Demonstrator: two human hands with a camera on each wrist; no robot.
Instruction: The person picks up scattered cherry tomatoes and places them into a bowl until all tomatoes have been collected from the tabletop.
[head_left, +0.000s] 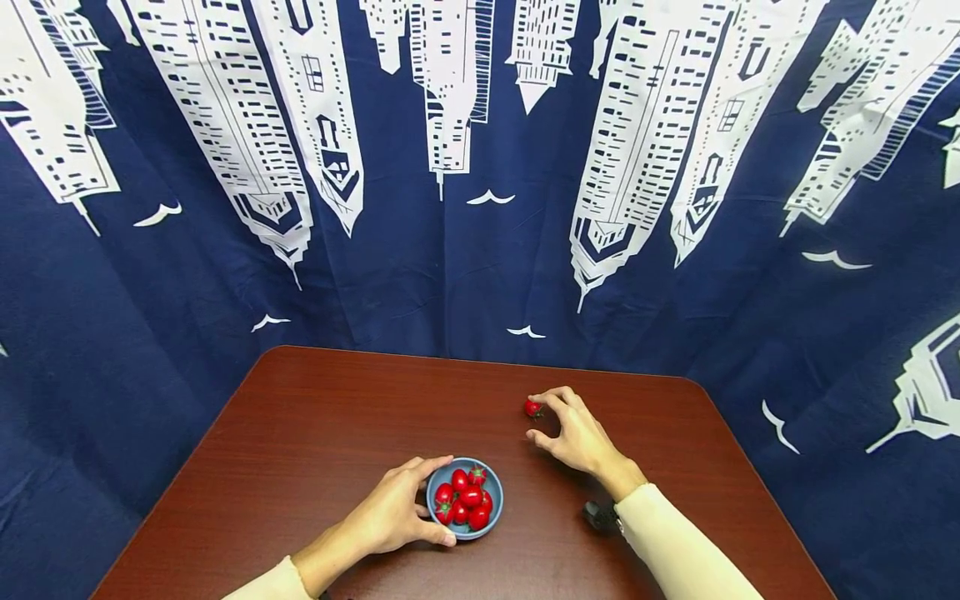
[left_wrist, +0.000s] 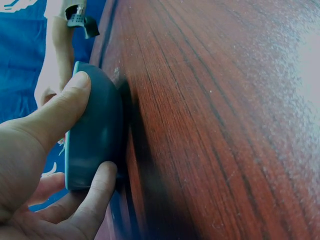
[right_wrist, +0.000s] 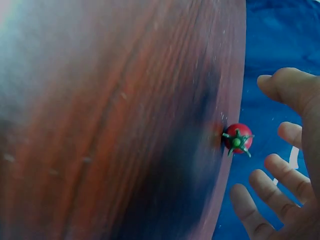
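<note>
My left hand (head_left: 393, 510) grips a small blue bowl (head_left: 498, 508) from its left side, thumb at the near rim and fingers at the far rim. In the left wrist view the thumb and fingers lie curved against the bowl's outer wall (left_wrist: 97, 130). Several red cherry tomatoes (head_left: 471, 497) fill the bowl, some with green stems. Toward the back right, my right hand (head_left: 576, 433) hovers around a single cherry tomato (head_left: 532, 407) on the table. The right wrist view shows this tomato (right_wrist: 238, 138) with its green calyx, and the fingers spread apart around it, holding nothing.
The brown wooden table (head_left: 360, 400) has its back edge behind the lone tomato. A navy curtain (head_left: 390, 283) with white buildings and birds hangs behind and beside it. A small black device (head_left: 600, 515) sits at the right wrist, by the cream sleeve (head_left: 675, 537).
</note>
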